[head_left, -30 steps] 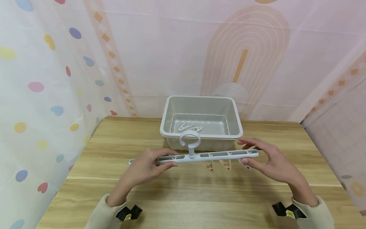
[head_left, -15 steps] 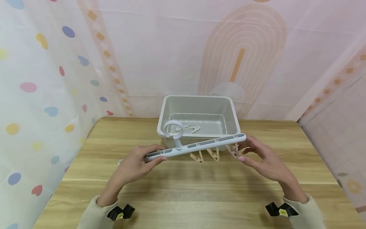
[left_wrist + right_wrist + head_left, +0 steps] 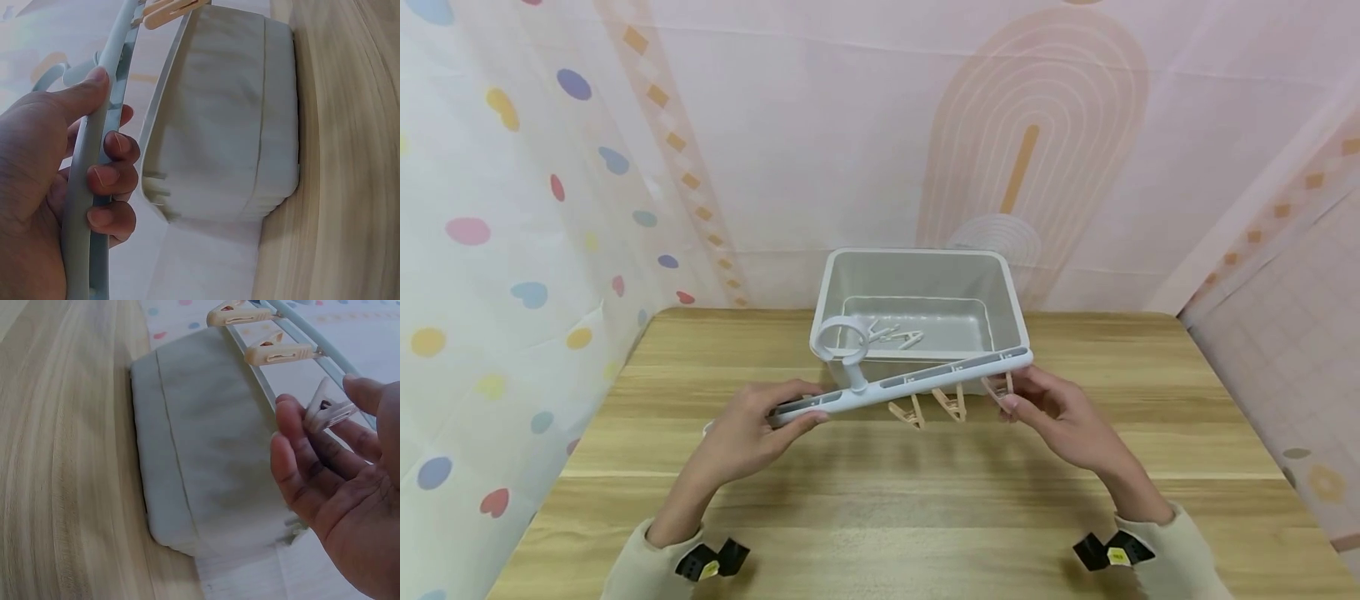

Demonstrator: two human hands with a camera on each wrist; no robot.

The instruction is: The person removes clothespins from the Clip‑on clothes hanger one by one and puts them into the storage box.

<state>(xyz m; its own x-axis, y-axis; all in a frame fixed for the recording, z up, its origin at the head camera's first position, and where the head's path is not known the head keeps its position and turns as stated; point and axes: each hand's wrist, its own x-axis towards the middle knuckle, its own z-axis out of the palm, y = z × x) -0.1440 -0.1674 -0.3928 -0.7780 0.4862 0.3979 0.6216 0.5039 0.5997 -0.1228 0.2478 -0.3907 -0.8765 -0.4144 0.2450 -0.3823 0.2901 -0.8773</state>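
Note:
A pale blue-white clip hanger [image 3: 917, 379] with a round hook [image 3: 842, 337] is held above the table, its right end raised. My left hand [image 3: 760, 429] grips its left part, thumb on the near side and fingers curled round the bar in the left wrist view. Two peach clothespins [image 3: 950, 403] and a pale pinkish clothespin [image 3: 328, 412] hang under the right half. My right hand [image 3: 1063, 417] is at the pinkish clothespin, fingers loosely bent behind it. In the right wrist view a gap shows between thumb and clothespin.
A light grey plastic bin [image 3: 925, 271] stands behind the hanger at the back of the wooden table [image 3: 880, 533]. Several white clothespins [image 3: 910, 339] lie inside it. A patterned cloth [image 3: 820, 125] hangs behind and to the sides.
The hanger has moved left in view, and its right end has risen. The clothespins show more fully beneath it. My right hand has come from the bar's end to the pinkish clothespin.

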